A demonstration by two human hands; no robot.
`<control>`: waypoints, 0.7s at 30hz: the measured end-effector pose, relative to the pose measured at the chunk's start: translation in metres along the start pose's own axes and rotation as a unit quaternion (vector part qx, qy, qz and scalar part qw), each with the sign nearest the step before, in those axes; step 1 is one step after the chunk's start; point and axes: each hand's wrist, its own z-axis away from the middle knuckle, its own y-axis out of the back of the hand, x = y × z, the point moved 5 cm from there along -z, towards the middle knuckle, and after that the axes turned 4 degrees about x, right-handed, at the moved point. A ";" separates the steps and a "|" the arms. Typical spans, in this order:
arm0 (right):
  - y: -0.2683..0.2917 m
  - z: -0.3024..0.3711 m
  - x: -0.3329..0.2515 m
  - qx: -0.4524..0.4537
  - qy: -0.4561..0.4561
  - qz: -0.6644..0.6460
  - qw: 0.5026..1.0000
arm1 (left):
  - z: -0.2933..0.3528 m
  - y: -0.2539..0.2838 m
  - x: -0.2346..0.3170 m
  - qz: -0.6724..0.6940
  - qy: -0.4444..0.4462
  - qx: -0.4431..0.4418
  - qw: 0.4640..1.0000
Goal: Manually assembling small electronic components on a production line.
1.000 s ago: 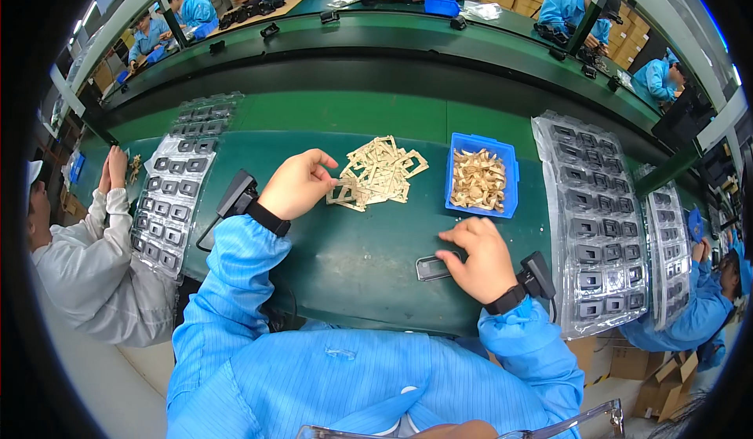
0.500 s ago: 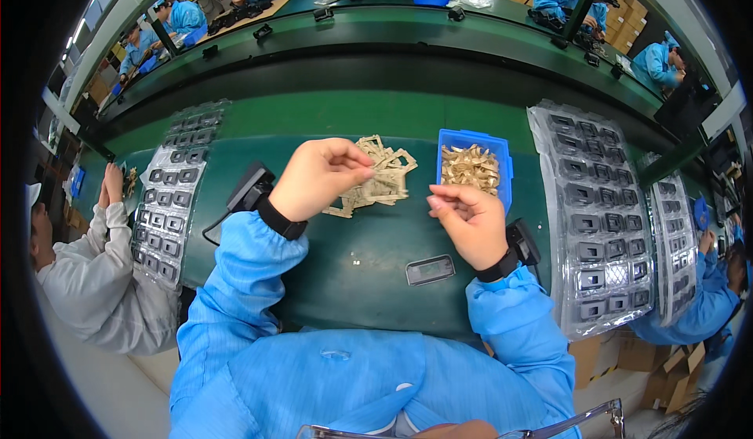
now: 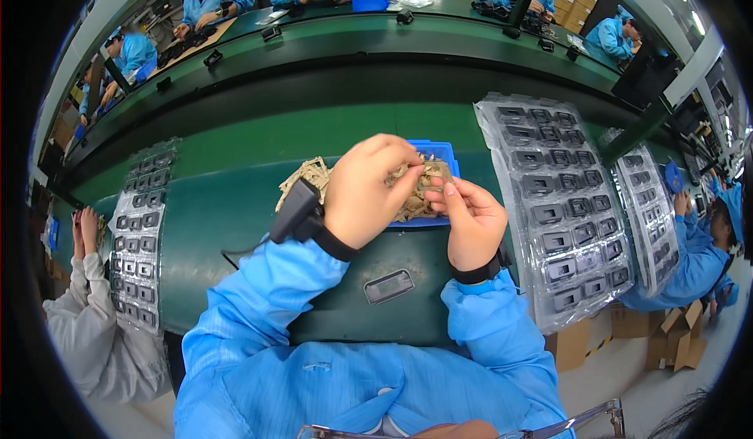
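Note:
Above a blue bin [image 3: 445, 156] of small tan pieces [image 3: 409, 207], my two hands come close together. A thin tan frame piece [image 3: 438, 174] shows between their fingertips. My left hand [image 3: 369, 192] pinches at its left side, thumb and forefinger closed. My right hand [image 3: 474, 223] grips its right side between thumb and fingers. The exact contact is small and partly hidden. Left of the bin lies a pile of thin tan frames [image 3: 310, 174], partly covered by my left hand and wrist device. A dark rectangular part with a light rim [image 3: 389, 287] lies on the table nearer me.
Clear plastic trays with rows of dark housings stand at right [image 3: 558, 211] and left [image 3: 140, 243]. Another such tray [image 3: 647, 211] lies farther right. A green raised ledge [image 3: 329, 121] runs beyond the table [image 3: 235, 282]. Co-workers sit across and at both sides.
My left hand has moved right from the frame pile to the bin, meeting my right hand. The tan frame piece now shows between them. The whole view has shifted, moving the surroundings leftward.

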 end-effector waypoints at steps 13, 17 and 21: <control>-0.019 0.009 -0.027 -0.022 0.447 0.445 0.776 | 0.026 -0.025 -0.014 0.147 0.172 -0.092 0.970; -0.018 0.008 -0.025 -0.029 0.439 0.429 0.789 | 0.021 -0.022 -0.012 0.095 0.113 -0.110 0.983; -0.014 0.004 -0.022 -0.045 0.412 0.406 0.815 | 0.020 -0.024 -0.012 0.040 0.008 -0.078 0.996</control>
